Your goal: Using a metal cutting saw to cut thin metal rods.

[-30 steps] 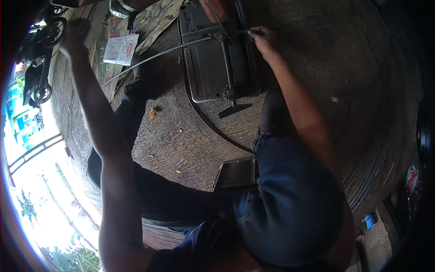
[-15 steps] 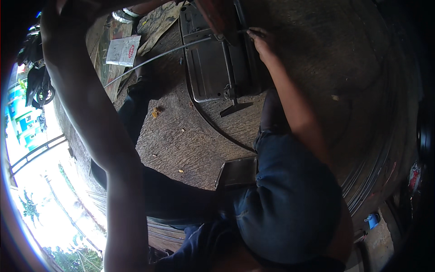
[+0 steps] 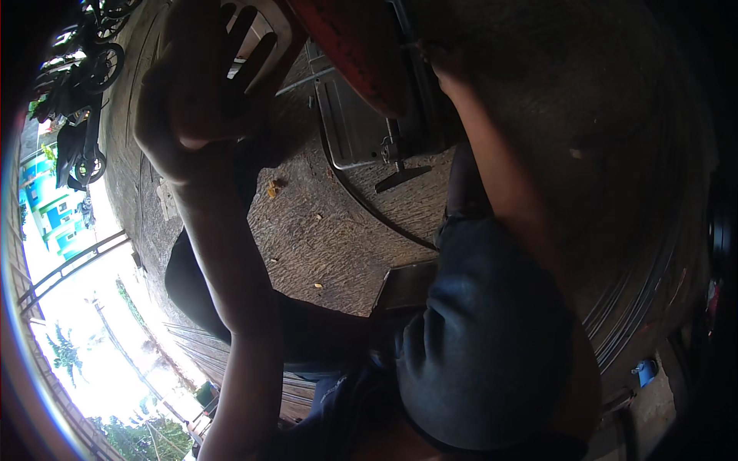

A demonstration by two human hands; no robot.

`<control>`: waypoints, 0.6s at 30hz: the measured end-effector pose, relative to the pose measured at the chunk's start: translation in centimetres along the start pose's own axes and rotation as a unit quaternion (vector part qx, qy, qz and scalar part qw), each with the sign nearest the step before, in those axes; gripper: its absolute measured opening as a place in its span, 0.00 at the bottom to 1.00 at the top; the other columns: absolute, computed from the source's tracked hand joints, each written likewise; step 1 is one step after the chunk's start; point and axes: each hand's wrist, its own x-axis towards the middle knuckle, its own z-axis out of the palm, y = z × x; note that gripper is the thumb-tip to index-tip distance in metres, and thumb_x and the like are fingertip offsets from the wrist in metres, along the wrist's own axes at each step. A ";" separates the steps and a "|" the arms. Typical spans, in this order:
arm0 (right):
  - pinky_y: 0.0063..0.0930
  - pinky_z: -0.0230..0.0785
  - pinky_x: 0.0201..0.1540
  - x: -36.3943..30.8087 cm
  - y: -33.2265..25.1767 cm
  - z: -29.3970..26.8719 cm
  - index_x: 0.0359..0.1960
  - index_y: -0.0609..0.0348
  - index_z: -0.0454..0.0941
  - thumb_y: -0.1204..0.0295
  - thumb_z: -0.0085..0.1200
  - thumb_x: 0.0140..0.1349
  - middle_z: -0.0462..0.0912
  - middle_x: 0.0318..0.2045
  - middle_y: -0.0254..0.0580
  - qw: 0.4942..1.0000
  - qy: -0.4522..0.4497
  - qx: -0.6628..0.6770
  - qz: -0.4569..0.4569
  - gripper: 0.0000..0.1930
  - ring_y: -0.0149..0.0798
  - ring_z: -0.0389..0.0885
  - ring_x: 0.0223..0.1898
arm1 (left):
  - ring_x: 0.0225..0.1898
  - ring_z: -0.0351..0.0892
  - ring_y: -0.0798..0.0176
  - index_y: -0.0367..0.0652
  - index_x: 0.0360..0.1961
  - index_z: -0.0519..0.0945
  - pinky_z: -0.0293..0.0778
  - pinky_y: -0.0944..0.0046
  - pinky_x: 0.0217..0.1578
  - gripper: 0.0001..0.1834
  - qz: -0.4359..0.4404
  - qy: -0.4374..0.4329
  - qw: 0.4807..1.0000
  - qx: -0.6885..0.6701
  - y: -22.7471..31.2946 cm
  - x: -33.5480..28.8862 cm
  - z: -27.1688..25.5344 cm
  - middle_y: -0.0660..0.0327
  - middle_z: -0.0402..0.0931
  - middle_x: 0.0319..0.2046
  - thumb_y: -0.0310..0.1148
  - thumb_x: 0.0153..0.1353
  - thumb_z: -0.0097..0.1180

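Observation:
A cut-off saw stands on the ground ahead of me, with a dark metal base (image 3: 350, 127) and a red arm or guard (image 3: 357, 54) above it. A clamp screw with a T-shaped handle (image 3: 403, 179) points toward me. A thin metal rod (image 3: 300, 83) lies across the base. On the far right side of the saw, my right hand (image 3: 447, 69) is closed on the rod's end; its fingers are dim. To the left of the red arm, my left hand (image 3: 204, 88) is raised with fingers spread. It partly hides a pale curved part beside the saw.
A dark flat tray-like piece (image 3: 407, 288) lies between my legs. Loose rods (image 3: 615, 315) lie at the right, near a blue mug (image 3: 646, 373). Dry leaves (image 3: 274, 187) dot the rough floor. Motorcycles (image 3: 81, 146) and a railing (image 3: 73, 265) are at the left.
My left hand has come down into view from the top edge, its fingers now spread. The red arm sits lower over the base. My right hand has hardly moved.

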 end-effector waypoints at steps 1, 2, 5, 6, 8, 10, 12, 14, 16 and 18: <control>0.23 0.69 0.32 0.0 0.0 0.0 0.39 0.63 0.82 0.76 0.62 0.60 0.83 0.29 0.35 1.000 -0.013 0.006 0.010 0.07 0.27 0.76 0.28 | 0.70 0.55 0.42 0.36 0.71 0.54 0.60 0.39 0.66 0.40 0.014 -0.001 0.999 0.032 -0.3 -0.2 0.1 0.46 0.59 0.67 0.51 0.63 0.34; 0.23 0.69 0.32 -0.1 0.1 0.1 0.39 0.63 0.82 0.76 0.62 0.60 0.83 0.29 0.35 1.000 -0.013 0.007 0.012 0.07 0.27 0.76 0.28 | 0.70 0.55 0.42 0.36 0.71 0.54 0.60 0.39 0.66 0.40 0.013 0.000 0.999 0.034 -0.7 -0.4 -0.3 0.46 0.59 0.67 0.51 0.63 0.34; 0.24 0.69 0.32 -0.1 0.3 -0.2 0.40 0.63 0.82 0.76 0.61 0.59 0.82 0.31 0.37 0.998 -0.024 0.053 -0.006 0.08 0.28 0.77 0.29 | 0.70 0.55 0.41 0.34 0.71 0.52 0.59 0.40 0.66 0.42 0.028 -0.058 0.998 -0.010 -1.1 -0.8 -0.1 0.46 0.58 0.66 0.51 0.61 0.37; 0.24 0.69 0.33 -0.1 0.5 -0.4 0.40 0.63 0.82 0.76 0.61 0.60 0.82 0.32 0.37 0.997 -0.032 0.065 -0.012 0.08 0.28 0.77 0.29 | 0.70 0.55 0.41 0.34 0.71 0.52 0.59 0.40 0.66 0.42 0.014 -0.004 1.000 0.008 -1.2 -1.3 1.0 0.45 0.59 0.66 0.51 0.61 0.39; 0.24 0.70 0.33 -0.1 0.8 -1.0 0.40 0.63 0.82 0.76 0.60 0.60 0.82 0.32 0.37 0.996 -0.039 0.074 -0.017 0.07 0.28 0.77 0.30 | 0.70 0.55 0.41 0.33 0.71 0.52 0.59 0.40 0.67 0.43 -0.002 0.049 0.999 0.024 -1.5 -2.0 1.7 0.45 0.59 0.65 0.51 0.60 0.41; 0.23 0.70 0.35 -0.2 0.5 -1.1 0.43 0.63 0.82 0.76 0.58 0.61 0.82 0.34 0.37 0.996 -0.079 0.010 -0.046 0.10 0.28 0.77 0.31 | 0.69 0.56 0.41 0.32 0.70 0.52 0.58 0.40 0.67 0.44 0.012 0.050 0.998 0.021 -1.7 -2.7 1.7 0.44 0.58 0.66 0.50 0.59 0.44; 0.24 0.71 0.36 -0.3 0.4 -1.0 0.46 0.62 0.83 0.77 0.57 0.62 0.82 0.35 0.38 0.994 -0.086 -0.009 -0.065 0.11 0.28 0.77 0.33 | 0.69 0.56 0.41 0.31 0.70 0.52 0.58 0.41 0.67 0.44 0.007 0.035 0.999 0.023 -1.8 -3.4 1.4 0.43 0.56 0.66 0.50 0.59 0.44; 0.24 0.71 0.38 -0.5 0.3 -0.9 0.48 0.61 0.83 0.77 0.55 0.62 0.83 0.37 0.38 0.992 -0.093 -0.029 -0.083 0.13 0.29 0.78 0.34 | 0.69 0.57 0.41 0.30 0.70 0.52 0.58 0.41 0.67 0.45 0.003 0.019 0.999 0.025 -2.2 -3.8 0.8 0.42 0.55 0.67 0.50 0.58 0.44; 0.26 0.72 0.43 -0.7 0.2 -0.9 0.49 0.56 0.84 0.79 0.53 0.61 0.83 0.41 0.40 0.962 -0.079 -0.173 -0.197 0.15 0.31 0.78 0.39 | 0.68 0.58 0.41 0.29 0.70 0.50 0.58 0.41 0.66 0.46 0.006 0.004 1.000 0.008 -2.7 -4.0 0.2 0.41 0.54 0.67 0.50 0.58 0.45; 0.27 0.73 0.45 -0.5 0.5 -0.5 0.48 0.55 0.84 0.80 0.53 0.61 0.83 0.42 0.41 0.977 -0.080 -0.098 -0.173 0.15 0.31 0.79 0.40 | 0.68 0.58 0.40 0.29 0.70 0.50 0.59 0.41 0.66 0.46 0.003 0.004 1.000 0.004 -2.9 -4.0 0.3 0.40 0.54 0.67 0.51 0.58 0.45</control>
